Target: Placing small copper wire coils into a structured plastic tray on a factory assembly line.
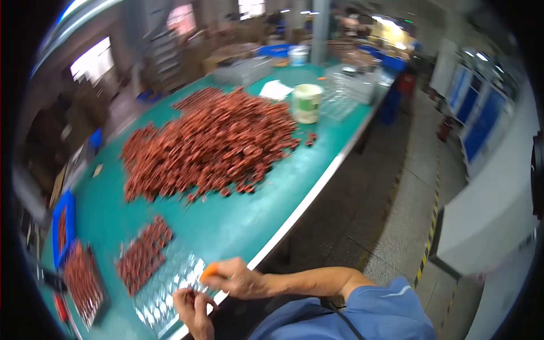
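Note:
My left hand (pixel 194 309) is at the near edge of the green table (pixel 226 226), fingers curled around what looks like a small red-brown part. My right hand (pixel 238 277) is just above it, with an orange cover (pixel 208 271) on one fingertip. That fingertip rests at the edge of a clear plastic blister tray (pixel 164 283). The far half of the tray is filled with rows of red-brown parts (pixel 143 255). Blur hides whether the right hand's fingers hold anything.
A big heap of red-brown parts (pixel 209 144) covers the middle of the table. A white tub (pixel 307 103), a paper sheet (pixel 276 89) and clear trays (pixel 351 85) stand beyond it. Filled trays (pixel 82 280) and a blue bin (pixel 63 226) lie at the left. An aisle floor (pixel 396 187) runs along the right.

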Action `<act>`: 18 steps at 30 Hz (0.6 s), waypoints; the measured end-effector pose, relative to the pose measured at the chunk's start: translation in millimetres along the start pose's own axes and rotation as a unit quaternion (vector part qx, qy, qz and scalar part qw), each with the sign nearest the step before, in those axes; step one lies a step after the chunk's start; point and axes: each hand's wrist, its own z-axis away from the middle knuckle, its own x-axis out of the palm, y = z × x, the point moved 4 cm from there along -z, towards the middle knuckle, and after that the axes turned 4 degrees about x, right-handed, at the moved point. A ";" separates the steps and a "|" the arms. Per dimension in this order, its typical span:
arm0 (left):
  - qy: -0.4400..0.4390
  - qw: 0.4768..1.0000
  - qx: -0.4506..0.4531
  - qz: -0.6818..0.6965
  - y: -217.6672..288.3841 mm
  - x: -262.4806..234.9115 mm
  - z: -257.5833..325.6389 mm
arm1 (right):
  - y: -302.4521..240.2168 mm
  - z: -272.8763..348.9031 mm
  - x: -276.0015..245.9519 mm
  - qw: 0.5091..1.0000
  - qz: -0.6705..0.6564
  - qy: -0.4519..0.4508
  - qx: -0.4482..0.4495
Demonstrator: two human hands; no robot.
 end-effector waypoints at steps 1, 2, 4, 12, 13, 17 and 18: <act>-0.009 1.000 -0.011 0.002 2.3 6.1 -10.1 | 9.2 1.9 -10.5 0.999 0.009 0.020 0.032; -0.040 0.999 -0.015 0.014 3.4 12.0 -17.8 | -0.3 2.9 -22.2 0.997 0.011 0.039 0.058; -0.058 0.996 -0.034 0.064 -2.6 19.7 -26.4 | -2.9 5.3 -36.9 0.991 -0.036 0.090 0.097; -0.044 0.984 -0.067 0.160 -12.6 0.7 -15.5 | 8.4 -11.8 -13.1 0.993 -0.083 0.022 0.084; -0.050 0.981 -0.064 0.174 -13.7 3.7 -15.4 | 7.3 -11.1 -13.3 0.993 -0.079 0.025 0.085; -0.046 0.992 -0.093 0.076 -8.3 10.3 -16.1 | 3.8 -9.4 -12.0 0.997 0.055 -0.036 0.045; -0.038 0.995 -0.088 0.038 -9.5 7.8 -15.0 | 5.0 -10.0 -10.5 0.995 0.083 -0.029 0.041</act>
